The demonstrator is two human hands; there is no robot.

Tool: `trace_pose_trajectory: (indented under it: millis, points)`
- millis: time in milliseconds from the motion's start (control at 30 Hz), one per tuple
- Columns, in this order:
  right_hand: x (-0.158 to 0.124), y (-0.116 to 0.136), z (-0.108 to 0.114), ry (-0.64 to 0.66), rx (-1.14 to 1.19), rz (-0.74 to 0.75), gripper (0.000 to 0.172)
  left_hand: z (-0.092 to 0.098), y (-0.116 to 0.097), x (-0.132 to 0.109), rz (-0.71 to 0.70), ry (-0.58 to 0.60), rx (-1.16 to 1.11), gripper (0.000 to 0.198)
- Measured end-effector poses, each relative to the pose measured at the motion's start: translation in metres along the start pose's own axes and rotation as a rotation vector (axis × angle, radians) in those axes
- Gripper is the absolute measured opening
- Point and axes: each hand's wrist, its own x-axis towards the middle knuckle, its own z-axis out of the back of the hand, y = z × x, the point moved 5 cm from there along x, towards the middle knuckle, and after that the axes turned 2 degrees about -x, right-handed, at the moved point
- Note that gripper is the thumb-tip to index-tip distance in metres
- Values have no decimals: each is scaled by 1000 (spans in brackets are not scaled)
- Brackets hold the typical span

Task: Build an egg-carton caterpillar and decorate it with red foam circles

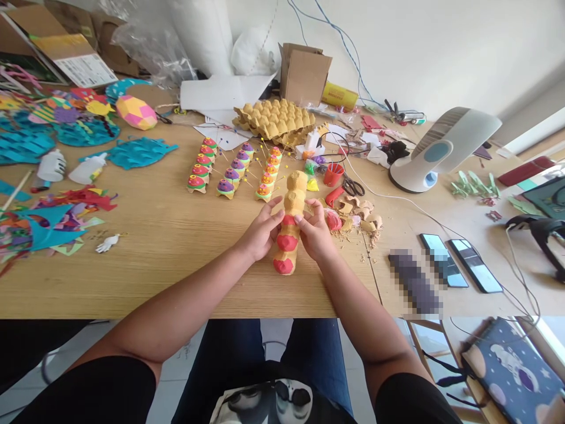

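Observation:
A tan egg-carton strip (295, 199) points away from me over the wooden table, with red clay pressed on its nearer bumps and the farther ones bare. My left hand (263, 231) grips its left side, thumb against the cardboard. From the right, my right hand (316, 229) holds it, the thumb on the red patch near the middle. Beyond it stand three decorated carton strips with pins: a red and green one (203, 165), a purple one (235, 171) and an orange one (269, 174). A lump of red clay (333, 220) lies right of my right hand.
Torn carton scraps (359, 211), black scissors (353, 186) and a red cup (333, 174) are on the right. A small fan (419, 171) and two phones (444, 260) sit farther right. Egg trays (273, 118) lie at the back; paper scraps (66, 221) and glue bottles (52, 166) are left.

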Motion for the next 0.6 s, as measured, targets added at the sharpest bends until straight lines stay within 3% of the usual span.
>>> trace_pose_trajectory:
  millis: [167, 367, 600]
  points:
    - [1, 0, 2, -15, -3, -8, 57, -1, -3, 0, -33, 34, 59, 103]
    - [0, 1, 3, -36, 18, -5, 57, -2, -7, 0, -141, 60, 191, 101]
    - [-1, -2, 3, -12, 28, -28, 56, 2, -10, 3, -150, 67, 282, 108]
